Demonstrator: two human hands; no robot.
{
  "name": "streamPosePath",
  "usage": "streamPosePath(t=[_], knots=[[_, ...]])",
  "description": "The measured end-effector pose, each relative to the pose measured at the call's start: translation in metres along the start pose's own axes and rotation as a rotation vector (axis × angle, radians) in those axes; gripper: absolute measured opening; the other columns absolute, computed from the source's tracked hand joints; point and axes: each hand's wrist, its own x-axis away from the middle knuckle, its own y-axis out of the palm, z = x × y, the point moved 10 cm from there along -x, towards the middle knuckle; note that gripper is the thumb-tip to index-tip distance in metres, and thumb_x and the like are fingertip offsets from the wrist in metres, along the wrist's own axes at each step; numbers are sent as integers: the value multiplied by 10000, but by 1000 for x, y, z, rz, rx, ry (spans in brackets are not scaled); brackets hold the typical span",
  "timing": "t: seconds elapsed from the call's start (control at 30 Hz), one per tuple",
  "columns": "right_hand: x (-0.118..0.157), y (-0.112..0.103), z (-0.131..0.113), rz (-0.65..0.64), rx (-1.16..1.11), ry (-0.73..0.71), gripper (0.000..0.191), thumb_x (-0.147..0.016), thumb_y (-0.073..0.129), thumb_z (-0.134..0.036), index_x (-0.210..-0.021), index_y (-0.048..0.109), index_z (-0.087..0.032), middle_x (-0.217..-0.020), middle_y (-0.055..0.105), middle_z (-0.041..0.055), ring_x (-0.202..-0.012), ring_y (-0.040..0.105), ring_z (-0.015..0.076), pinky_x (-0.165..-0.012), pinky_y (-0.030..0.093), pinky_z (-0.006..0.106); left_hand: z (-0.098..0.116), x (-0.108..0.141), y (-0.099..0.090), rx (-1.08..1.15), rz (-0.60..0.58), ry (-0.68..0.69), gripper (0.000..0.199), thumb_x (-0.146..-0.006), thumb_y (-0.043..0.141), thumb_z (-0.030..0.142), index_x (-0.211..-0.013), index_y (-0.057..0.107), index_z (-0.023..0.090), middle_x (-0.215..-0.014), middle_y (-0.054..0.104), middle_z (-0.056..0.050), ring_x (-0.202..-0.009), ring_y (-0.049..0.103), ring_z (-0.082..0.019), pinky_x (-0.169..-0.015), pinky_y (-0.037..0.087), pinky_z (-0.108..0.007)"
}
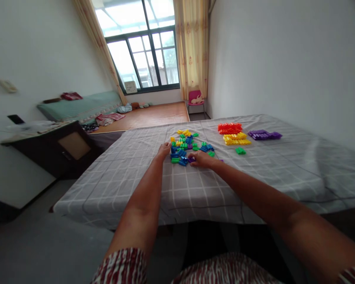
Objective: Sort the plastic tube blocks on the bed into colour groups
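Observation:
A mixed pile of small ridged plastic pieces, which look like clips, lies on the cloth-covered table; it includes blue pieces [182, 153], green pieces [175, 160] and yellow pieces [183, 132]. My left hand [165, 150] rests at the pile's left edge, fingers slightly apart and bent beside a yellow piece [172, 139]; no piece shows in it. At the pile's near right side, my right hand [202, 159] has its fingertips closed on a purple clip-like piece [191, 160]. Its fingers partly cover that piece.
Sorted rows stand to the right: red pieces [230, 128], yellow pieces [236, 139], purple pieces [264, 135] and a small green group [240, 150]. A grey checked cloth [130, 161] covers the table. Beyond are a wooden platform [156, 114], a pink chair [195, 96] and a dark cabinet [56, 150].

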Motion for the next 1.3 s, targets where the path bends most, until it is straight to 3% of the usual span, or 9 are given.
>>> streamPosePath(t=[0.2,0.3,0.47,0.67,0.83,1.07,1.17,1.3], knots=[[14,-4,8,-50,-1,26,367,-759,734,-327,-1093,681,-185,-1067,704,93,-1008,643,225,-841,475,273,-21,8,-16,11,30,-55,328,-873,455,392,-896,664,139,-836,684,-54,-705,646,-145,-558,428,-215],[7,-17,14,-16,-47,84,279,-864,618,-359,-1069,697,-188,-1022,723,78,-919,667,190,-808,483,259,-31,13,-20,55,75,-54,352,-895,410,364,-964,671,137,-951,705,-70,-737,671,-141,-575,445,-212],[-31,-41,51,130,25,232,251,-889,544,-221,-1080,707,-205,-1081,722,68,-969,666,194,-891,479,292,-30,15,-19,84,84,7,364,-919,399,357,-1033,677,152,-1036,715,-65,-749,691,-137,-628,466,-218],[-101,-52,108,187,211,304,382,-893,504,-200,-1247,633,-136,-1280,633,122,-1215,556,228,-1068,380,333,-15,24,-15,-103,14,57,326,-935,424,353,-1013,708,214,-976,742,-59,-816,687,-169,-736,472,-263],[-156,-39,138,61,276,357,481,-887,522,-221,-1360,541,-136,-1395,541,137,-1290,493,244,-1095,344,345,-5,35,-14,-219,11,42,331,-942,424,392,-1019,716,257,-969,744,-66,-901,672,-201,-762,456,-281],[-207,-1,147,-40,254,313,498,-868,574,-299,-1346,566,-160,-1390,545,143,-1289,501,262,-1072,372,361,0,39,-13,-272,39,16,358,-947,385,394,-1010,714,266,-1012,732,-92,-925,668,-226,-733,441,-299],[-220,10,156,-73,214,311,460,-923,488,-406,-1297,609,-166,-1348,585,133,-1236,548,259,-1024,412,355,-1,40,-13,-269,49,-3,356,-948,381,391,-992,715,276,-1013,732,-88,-922,669,-227,-720,438,-299],[-234,2,167,-90,141,340,588,-985,256,-502,-1092,720,-157,-1130,707,135,-1053,649,259,-915,463,344,-1,42,-12,-251,49,-18,331,-944,398,384,-996,711,291,-1029,730,-77,-932,665,-219,-728,440,-295]])
